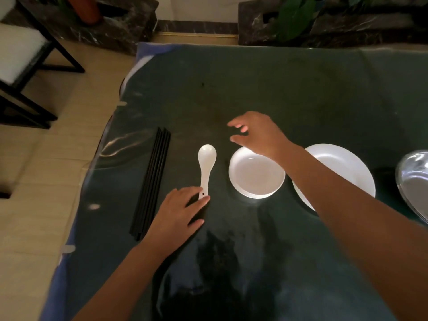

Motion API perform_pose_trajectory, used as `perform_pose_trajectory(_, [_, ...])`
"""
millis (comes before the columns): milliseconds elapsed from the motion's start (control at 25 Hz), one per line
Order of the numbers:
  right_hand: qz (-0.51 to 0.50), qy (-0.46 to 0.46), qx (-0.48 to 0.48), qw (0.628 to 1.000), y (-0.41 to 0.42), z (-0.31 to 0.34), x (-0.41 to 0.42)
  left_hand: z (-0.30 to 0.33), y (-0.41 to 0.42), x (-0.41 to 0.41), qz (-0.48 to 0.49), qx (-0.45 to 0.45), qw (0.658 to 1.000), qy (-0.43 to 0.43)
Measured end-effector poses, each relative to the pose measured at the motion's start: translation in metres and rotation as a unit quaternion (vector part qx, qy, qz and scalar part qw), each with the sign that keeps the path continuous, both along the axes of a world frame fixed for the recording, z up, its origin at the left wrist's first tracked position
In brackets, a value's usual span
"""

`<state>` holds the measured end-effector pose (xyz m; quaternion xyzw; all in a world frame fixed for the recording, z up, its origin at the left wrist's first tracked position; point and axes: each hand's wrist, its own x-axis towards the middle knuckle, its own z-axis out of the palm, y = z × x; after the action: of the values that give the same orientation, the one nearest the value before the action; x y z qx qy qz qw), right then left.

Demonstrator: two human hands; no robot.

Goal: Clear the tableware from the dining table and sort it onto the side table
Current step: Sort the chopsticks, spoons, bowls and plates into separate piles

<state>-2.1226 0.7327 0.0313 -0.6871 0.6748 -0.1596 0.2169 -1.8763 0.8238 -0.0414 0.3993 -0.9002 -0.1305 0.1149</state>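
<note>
Sorting well under way, judging by the neat rows on the dark, glossy glass-covered table [278,89], though whether this is the side table or the dining table cannot be told from this view alone. At left, a bundle of long black chopsticks [151,181] laid parallel, running from near to far. Just right of them, a white ceramic soup spoon [206,167], bowl end far, handle end near. Right again, a stack of small white shallow dishes [256,174], then a larger white round plate [342,172] partly hidden under the right forearm, touching or nearly touching the dish stack. At the far right edge, part of a shiny metal tray or platter [414,181], cut off by the frame.

Left hand [178,212] resting at the near end of the spoon handle, fingers loosely curved, fingertips touching the handle; whether pinching it or merely nudging it straight cannot be told. Right hand [257,133] hovering above the table just beyond the dish stack, fingers spread and relaxed, holding nothing.

Likely step in hand: setting or aligning the spoon in its row. Groups by kind already formed. Still unknown: how much tableware remains elsewhere, since no second table shows. Off to the left, pale tiled floor and a dark-framed chair [20,72] with a white seat.
</note>
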Motion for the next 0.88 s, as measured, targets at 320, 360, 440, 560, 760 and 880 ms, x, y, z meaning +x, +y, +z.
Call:
perform_pose_trajectory(320, [0.114,0.064,0.119,0.984,-0.041,-0.042,0.054,-0.009,-0.011,-0.01,0.0,-0.004,0.999,0.044])
perform_pose_trajectory(360, [0.103,0.064,0.118,0.986,-0.041,-0.044,0.055,-0.009,-0.013,-0.012,0.003,0.0,0.999,0.05])
perform_pose_trajectory(440, [0.086,0.056,0.12,0.987,-0.042,-0.046,0.057,-0.01,-0.014,-0.012,0.012,0.009,0.998,0.061])
perform_pose_trajectory(560, [0.077,0.04,0.114,0.99,-0.044,-0.047,0.062,-0.013,-0.013,-0.006,0.038,0.025,0.996,0.072])
perform_pose_trajectory(760, [0.093,0.067,0.131,0.985,-0.049,-0.045,0.069,-0.006,-0.009,-0.003,0.048,0.042,0.994,0.091])
perform_pose_trajectory(880, [0.031,0.07,0.106,0.991,-0.058,-0.036,0.069,0.005,-0.005,0.033,0.045,0.027,0.991,0.122])
